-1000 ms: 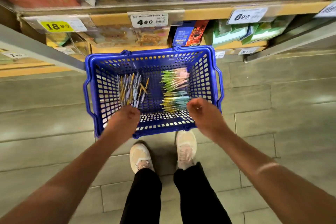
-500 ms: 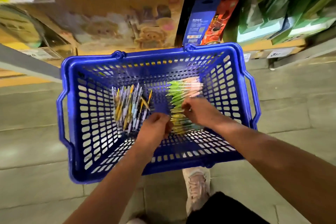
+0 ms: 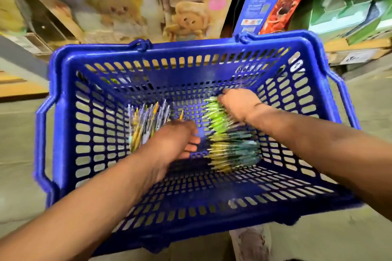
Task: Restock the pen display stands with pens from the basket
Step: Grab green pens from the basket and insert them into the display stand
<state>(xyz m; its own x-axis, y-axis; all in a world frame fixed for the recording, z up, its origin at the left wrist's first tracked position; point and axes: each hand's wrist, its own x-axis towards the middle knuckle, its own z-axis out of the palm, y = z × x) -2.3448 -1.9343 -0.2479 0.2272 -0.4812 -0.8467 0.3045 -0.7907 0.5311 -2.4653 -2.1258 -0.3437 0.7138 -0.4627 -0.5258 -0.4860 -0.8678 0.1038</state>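
A blue plastic basket (image 3: 191, 51) stands on the floor below me. On its left side lies a pile of gold and white pens (image 3: 146, 123). On the right lie green pens (image 3: 214, 116) and, nearer me, teal and yellow pens (image 3: 233, 152). Both my hands are inside the basket. My left hand (image 3: 176, 144) hovers low between the two piles, fingers loosely stretched toward the teal pens. My right hand (image 3: 237, 104) lies on the far end of the green pens, fingers curled over them. The frame is blurred.
Behind the basket is a low shop shelf with bear-print boxes (image 3: 186, 19), a blue and red package (image 3: 261, 2) and green boxes (image 3: 350, 6). Grey floor tiles surround the basket. My shoe (image 3: 250, 243) is just in front of it.
My head has dropped closer to the basket. Both hands went from the near rim down inside; the right hand slid to the far end of the green pens.
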